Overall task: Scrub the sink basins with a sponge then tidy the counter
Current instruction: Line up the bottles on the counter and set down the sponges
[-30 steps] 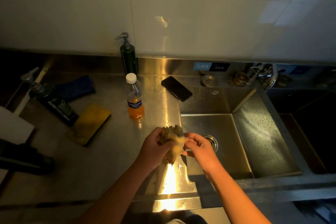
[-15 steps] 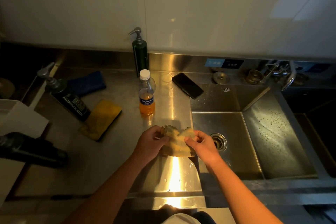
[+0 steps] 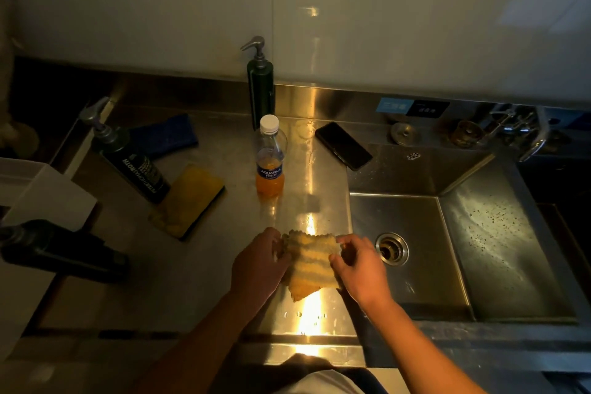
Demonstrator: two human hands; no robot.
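Note:
A striped yellowish cloth (image 3: 309, 265) is stretched flat between my two hands just above the steel counter (image 3: 204, 265), left of the sink basin (image 3: 412, 221). My left hand (image 3: 259, 262) pinches its left edge and my right hand (image 3: 358, 269) pinches its right top corner. The basin has a round drain (image 3: 392, 248) and a sloped, speckled drainboard (image 3: 505, 243) to its right. A yellow sponge (image 3: 188, 200) with a dark underside lies on the counter further left.
An orange-drink bottle (image 3: 270, 157) stands behind the cloth. A dark pump bottle (image 3: 260, 83) is at the wall, another (image 3: 128, 153) leans left, a black bottle (image 3: 60, 249) lies at the far left. A phone (image 3: 343, 145), a blue cloth (image 3: 164, 134) and the faucet (image 3: 531, 134) lie behind.
The cloth was bunched up between my hands; now it is pulled out flat. The view has shifted left and lower toward the counter.

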